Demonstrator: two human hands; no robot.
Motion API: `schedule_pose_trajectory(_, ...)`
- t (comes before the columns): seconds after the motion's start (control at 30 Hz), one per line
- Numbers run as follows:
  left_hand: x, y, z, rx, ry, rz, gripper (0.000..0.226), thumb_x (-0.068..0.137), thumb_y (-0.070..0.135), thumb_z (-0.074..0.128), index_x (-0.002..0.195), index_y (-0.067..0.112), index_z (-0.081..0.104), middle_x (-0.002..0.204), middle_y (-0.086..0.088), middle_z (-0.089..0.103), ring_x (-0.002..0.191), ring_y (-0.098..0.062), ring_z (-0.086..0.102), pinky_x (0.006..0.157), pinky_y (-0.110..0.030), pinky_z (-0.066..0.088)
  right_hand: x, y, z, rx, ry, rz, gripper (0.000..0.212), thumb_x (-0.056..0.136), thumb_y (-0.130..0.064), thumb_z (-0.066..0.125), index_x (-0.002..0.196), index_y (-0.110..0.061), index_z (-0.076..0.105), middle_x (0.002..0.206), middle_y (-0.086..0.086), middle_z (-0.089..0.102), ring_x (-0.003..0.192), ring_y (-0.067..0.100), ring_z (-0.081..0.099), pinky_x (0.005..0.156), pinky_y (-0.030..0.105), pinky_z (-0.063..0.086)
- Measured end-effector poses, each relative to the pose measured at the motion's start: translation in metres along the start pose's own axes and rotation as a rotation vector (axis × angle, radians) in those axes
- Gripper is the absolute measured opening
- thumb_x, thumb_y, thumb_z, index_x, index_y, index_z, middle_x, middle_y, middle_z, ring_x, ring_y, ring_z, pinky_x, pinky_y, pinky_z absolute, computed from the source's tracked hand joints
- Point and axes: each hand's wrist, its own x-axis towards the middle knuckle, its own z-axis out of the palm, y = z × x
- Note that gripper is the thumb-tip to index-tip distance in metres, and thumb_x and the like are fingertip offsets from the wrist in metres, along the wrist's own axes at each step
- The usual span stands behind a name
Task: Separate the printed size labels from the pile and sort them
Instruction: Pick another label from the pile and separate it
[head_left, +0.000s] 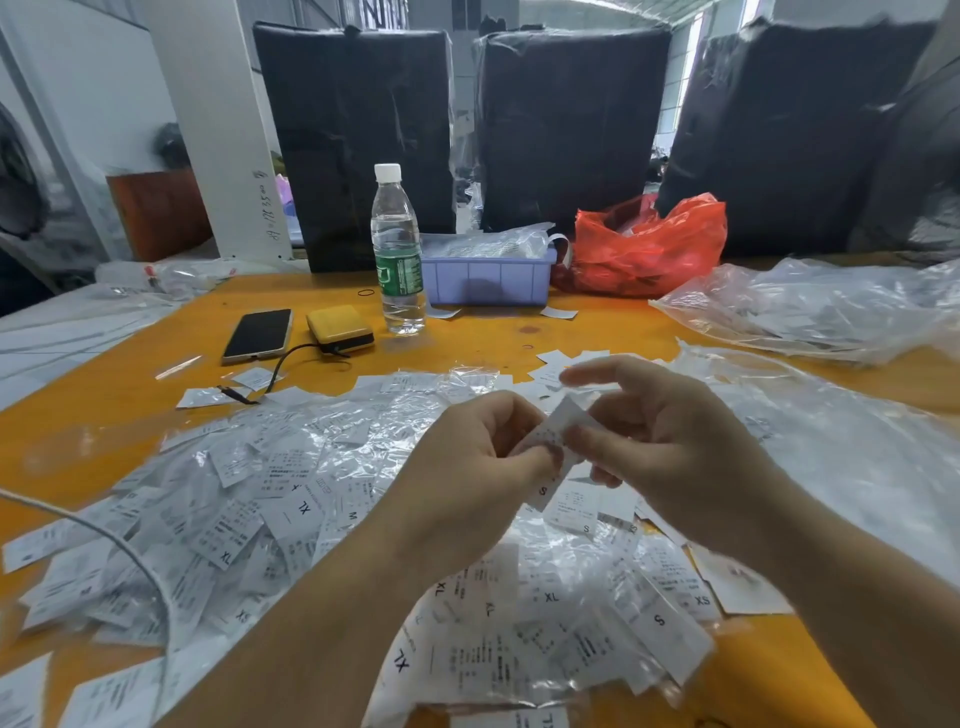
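Size label (551, 448) between both hands' pinching grips

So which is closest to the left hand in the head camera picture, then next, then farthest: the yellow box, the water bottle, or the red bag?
From the left hand:
1. Yellow box, up and left, beside the phone.
2. Water bottle, farther back.
3. Red bag, far right at the back.

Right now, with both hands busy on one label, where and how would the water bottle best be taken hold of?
Grip the water bottle around its clear upper body, above the green wrap, coming from the near right side. It stands upright and round, so a side wrap probably suits it. The phone and yellow pad crowd its left; the purple tray sits close behind on the right.
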Motion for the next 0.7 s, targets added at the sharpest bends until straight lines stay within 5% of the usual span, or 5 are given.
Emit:
schedule_pose_trajectory(0.17,0.000,0.003,0.002,0.014,0.016,-0.091,0.009,0.081,0.020,0.070,0.088,0.016,0.066,0.084,-0.004,0.074,0.083,-0.024,0.069,0.083,-0.047,0.054,-0.014,0.002,-0.029,-0.527,-0.037,0.089,0.029,0.093,-0.008,0.054,0.103,-0.032,0.068,0.078,-0.013,0.067,0.061,0.009,0.065,0.057,0.027,0.056)
schedule_pose_trajectory(0.3,0.001,0.003,0.001,-0.007,0.043,-0.119,0.027,0.065,0.026,0.060,0.090,0.016,0.068,0.085,-0.003,0.074,0.087,-0.026,0.070,0.090,-0.054,0.053,-0.027,0.009,-0.030,-0.894,0.032,0.142,0.040,0.092,-0.006,0.049,0.122,-0.029,0.063,0.108,-0.006,0.066,0.093,0.015,0.063,0.079,0.031,0.054)
schedule_pose_trajectory(0.4,0.000,0.003,0.004,0.026,0.025,-0.121,0.028,0.066,0.026,0.060,0.090,0.016,0.068,0.089,-0.005,0.073,0.089,-0.027,0.069,0.092,-0.054,0.052,-0.027,0.010,-0.030,-0.945,0.034,0.088,0.048,0.090,0.000,0.049,0.126,-0.027,0.061,0.121,-0.010,0.061,0.114,0.014,0.053,0.087,0.031,0.051)
schedule_pose_trajectory(0.5,0.000,0.002,0.006,0.074,0.007,-0.108,0.029,0.067,0.029,0.062,0.091,0.014,0.067,0.090,-0.006,0.073,0.089,-0.027,0.069,0.092,-0.055,0.051,-0.025,0.012,-0.042,-0.937,0.120,0.109,0.051,0.085,0.007,0.046,0.122,-0.025,0.064,0.117,-0.008,0.064,0.108,0.017,0.056,0.085,0.035,0.054)
schedule_pose_trajectory(0.7,0.000,-0.001,0.016,0.167,-0.042,-0.089,0.021,0.078,0.031,0.068,0.090,0.014,0.066,0.091,-0.011,0.070,0.088,-0.030,0.066,0.085,-0.051,0.051,-0.029,0.025,-0.037,-0.986,0.010,0.239,0.038,0.084,0.000,0.049,0.108,-0.026,0.064,0.096,-0.001,0.066,0.083,0.021,0.062,0.072,0.036,0.056)
